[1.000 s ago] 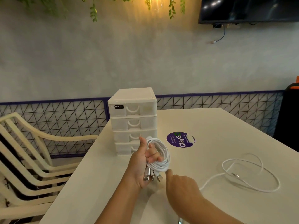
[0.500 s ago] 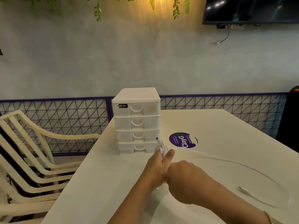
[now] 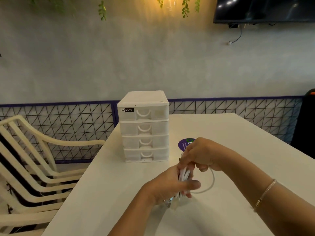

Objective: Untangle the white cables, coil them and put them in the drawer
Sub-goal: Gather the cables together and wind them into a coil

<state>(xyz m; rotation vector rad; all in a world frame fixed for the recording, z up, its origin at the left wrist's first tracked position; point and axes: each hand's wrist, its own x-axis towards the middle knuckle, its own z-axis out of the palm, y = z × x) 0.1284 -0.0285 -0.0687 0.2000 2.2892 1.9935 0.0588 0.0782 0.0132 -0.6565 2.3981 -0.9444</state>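
Holding: the cables [image 3: 184, 175] are being gripped as a bundle by the left hand [image 3: 167, 185], just above the table [image 3: 238, 133].
Winding: one loose loop is being pinched and led round by the right hand [image 3: 200, 155], fingers curled on it; the two hands are being kept close together.
Feel: the cables are likely being felt as light, soft and bendy, and a bit slippery, so the coil is probably trying to spring open.
Where to hold: the coil is best being squeezed across its middle, with the plugs [image 3: 167, 202] being left hanging free.
Drawers: the drawers [image 3: 144, 126] are all being kept closed, just beyond the hands.
Hidden: most of the coil is being covered by fingers; how many cables are being held cannot be told.
Blurred: the left fingers are being smeared by blur.
Cut off: the sticker [image 3: 185, 143] is being partly hidden by the right hand.
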